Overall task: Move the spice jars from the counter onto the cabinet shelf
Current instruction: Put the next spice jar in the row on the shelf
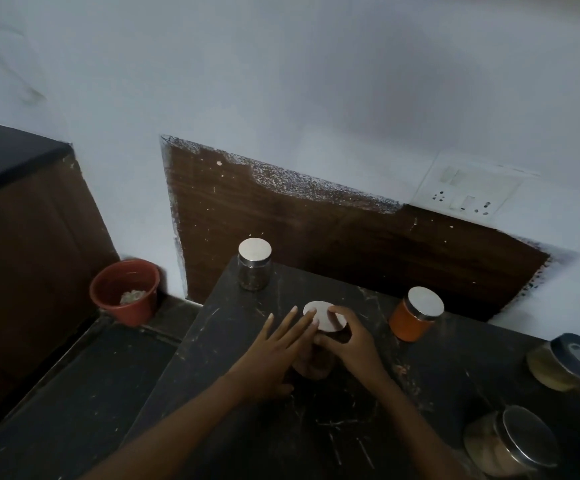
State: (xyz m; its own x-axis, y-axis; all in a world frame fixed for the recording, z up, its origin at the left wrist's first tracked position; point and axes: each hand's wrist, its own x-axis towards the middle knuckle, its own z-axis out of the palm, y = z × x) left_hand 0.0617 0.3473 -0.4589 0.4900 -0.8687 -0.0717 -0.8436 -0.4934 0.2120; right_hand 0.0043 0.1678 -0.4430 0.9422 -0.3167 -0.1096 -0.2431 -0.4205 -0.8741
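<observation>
On the dark desk (316, 431), the left hand (274, 351) lies spread, fingertips against the middle spice jar (316, 368); the right hand (352, 341) curls round its white lid (321, 318) — a lid-only lift might slip or unscrew, toppling it toward the nearby orange jar (411, 320).

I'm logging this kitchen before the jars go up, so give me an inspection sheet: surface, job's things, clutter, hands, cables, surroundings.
Surface: dark stone counter, scratched and dusty.
Job's things: five lidded jars on it: dark-spice jar rear left, middle jar, orange jar, yellow jar at right edge, pale jar front right.
Clutter: red bucket holding pale scraps, on the lower ledge left.
Hands: right hand grips the middle jar at its lid; left hand, fingers straight, rests against its side.
Cables: nothing seen.
Surroundings: white wall, brown panel, switchboard.
</observation>
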